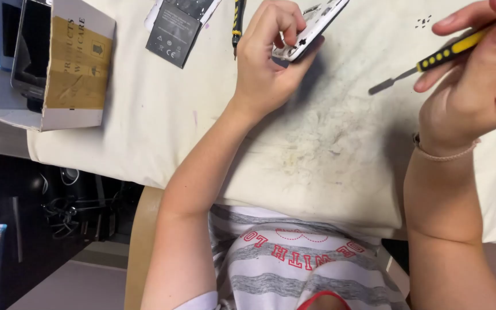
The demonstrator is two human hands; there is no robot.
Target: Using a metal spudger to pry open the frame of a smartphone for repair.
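Observation:
My left hand (268, 60) grips the lower end of a white phone frame (311, 26), held tilted above the cream table cover (317, 132). My right hand (480, 74) holds a small tool with a yellow and black handle (452, 50). Its flat metal tip (381, 87) points left, hanging in the air apart from the phone frame. A thin bracelet sits on my right wrist.
A dark phone battery (173, 34) lies at the top of the cover, beside another yellow and black tool (237, 23). An open cardboard box (58, 63) holding phones stands at the table's left corner. Several tiny screws (423, 22) lie at the top right. Cables hang below the table.

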